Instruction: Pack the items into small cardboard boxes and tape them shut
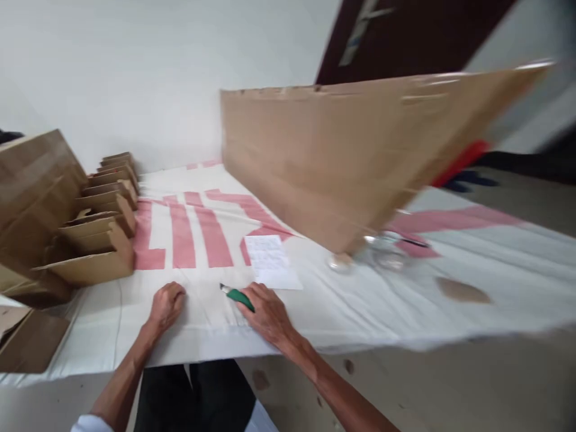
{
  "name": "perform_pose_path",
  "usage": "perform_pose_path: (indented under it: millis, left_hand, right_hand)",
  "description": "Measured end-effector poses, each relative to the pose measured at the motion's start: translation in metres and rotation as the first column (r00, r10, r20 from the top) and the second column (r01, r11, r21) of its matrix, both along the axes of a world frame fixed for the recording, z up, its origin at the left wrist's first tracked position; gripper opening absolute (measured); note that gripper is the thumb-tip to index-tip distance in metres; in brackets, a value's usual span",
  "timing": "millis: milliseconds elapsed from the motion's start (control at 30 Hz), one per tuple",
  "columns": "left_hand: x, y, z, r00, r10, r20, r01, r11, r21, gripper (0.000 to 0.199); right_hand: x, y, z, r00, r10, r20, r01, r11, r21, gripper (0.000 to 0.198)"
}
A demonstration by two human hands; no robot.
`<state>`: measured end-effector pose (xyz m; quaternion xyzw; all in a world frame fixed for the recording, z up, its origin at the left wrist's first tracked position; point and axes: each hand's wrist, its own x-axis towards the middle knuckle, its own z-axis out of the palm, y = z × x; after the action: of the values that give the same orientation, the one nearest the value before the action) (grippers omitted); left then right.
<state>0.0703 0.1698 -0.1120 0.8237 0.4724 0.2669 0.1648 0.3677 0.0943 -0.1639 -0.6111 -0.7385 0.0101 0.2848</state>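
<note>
My right hand [269, 313] rests on the cloth near the table's front edge, its fingers closed around a green utility knife [240, 298]. The knife's metal tip points left, toward my other hand. My left hand [167, 305] lies on the cloth in a loose fist, with nothing showing in it. Just beyond my right hand is a white sheet of paper [270, 258] with faint writing, too blurred to read.
Open cardboard boxes [94, 267] stand in a row on the left. A large cardboard piece [310, 150] rises at the right, blurred. Clear round objects [389, 258] and a brown scrap [462, 291] lie near it on the white cloth [360, 318]. Beyond is a dark door [418, 36].
</note>
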Motion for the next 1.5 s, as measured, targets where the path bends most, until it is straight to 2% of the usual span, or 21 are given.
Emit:
perform_pose_path:
  millis: [100,200,333,500,600,733,900,1267,1500]
  left_hand:
    - [-0.005,-0.004,-0.019,0.999,0.043,0.002,-0.043,0.999,0.024,0.025]
    - [-0.008,-0.01,-0.029,0.998,0.04,0.037,-0.042,0.997,0.058,0.028]
    - [-0.009,-0.013,-0.033,0.995,0.042,0.093,-0.052,0.993,0.103,0.031]
    - [-0.007,-0.016,-0.039,0.986,0.069,0.15,-0.09,0.987,0.134,0.028]
    - [-0.006,-0.019,-0.042,0.978,0.09,0.189,-0.118,0.983,0.143,0.028]
    - [-0.005,-0.021,-0.043,0.953,0.131,0.272,-0.174,0.975,0.14,0.028]
    - [-0.005,-0.02,-0.043,0.902,0.202,0.381,-0.249,0.966,0.076,0.029]
    - [-0.009,-0.018,-0.046,0.755,0.395,0.523,-0.352,0.918,-0.185,0.022]
    - [-0.011,-0.014,-0.048,0.756,0.412,0.509,-0.36,0.911,-0.203,0.025]
  right_hand:
    - [-0.003,0.011,-0.008,0.999,0.043,0.007,-0.043,0.998,0.036,0.012]
    - [-0.006,0.021,-0.012,0.999,0.052,-0.003,-0.052,0.998,0.047,0.017]
    - [-0.009,0.031,-0.018,1.0,0.03,-0.006,-0.029,0.994,0.107,0.022]
    - [-0.009,0.028,-0.028,1.0,0.016,0.02,-0.019,0.981,0.193,0.023]
    - [-0.009,0.025,-0.029,0.999,0.013,0.043,-0.022,0.975,0.222,0.023]
    - [-0.009,0.024,-0.025,0.996,0.019,0.093,-0.048,0.945,0.322,0.025]
    - [-0.011,0.024,-0.022,0.994,0.018,0.107,-0.056,0.927,0.37,0.027]
    - [-0.01,0.027,-0.029,0.999,0.017,0.046,-0.031,0.949,0.315,0.025]
    - [-0.01,0.029,-0.033,0.999,0.008,0.036,-0.018,0.957,0.29,0.024]
